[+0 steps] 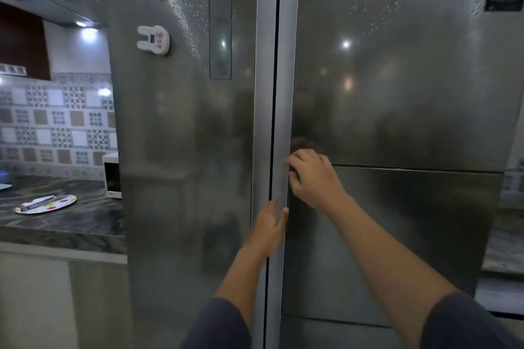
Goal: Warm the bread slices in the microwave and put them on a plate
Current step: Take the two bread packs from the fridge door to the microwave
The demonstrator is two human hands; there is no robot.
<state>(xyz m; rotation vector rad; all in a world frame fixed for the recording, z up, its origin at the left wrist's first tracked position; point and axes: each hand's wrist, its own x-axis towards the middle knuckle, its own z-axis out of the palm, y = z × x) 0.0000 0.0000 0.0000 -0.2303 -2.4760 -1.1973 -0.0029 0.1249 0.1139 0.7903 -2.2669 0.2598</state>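
I face a tall steel side-by-side fridge (397,93) with both doors closed. My right hand (312,176) curls its fingers around the edge of the right door's vertical handle (289,79). My left hand (269,224) lies lower, fingers apart, flat against the left door's handle strip (265,65), thumb reaching over to the right handle. A white plate with coloured dots (45,204) lies on the dark counter at the left, with metal tongs on it. The white microwave (112,176) peeks out behind the fridge's left side. No bread is in view.
A dark marbled counter (71,224) runs along the left under a patterned tile wall. Magnets and stickers sit on the fridge doors, among them a white rabbit-shaped one (153,39). Another counter edge (504,249) shows at the far right.
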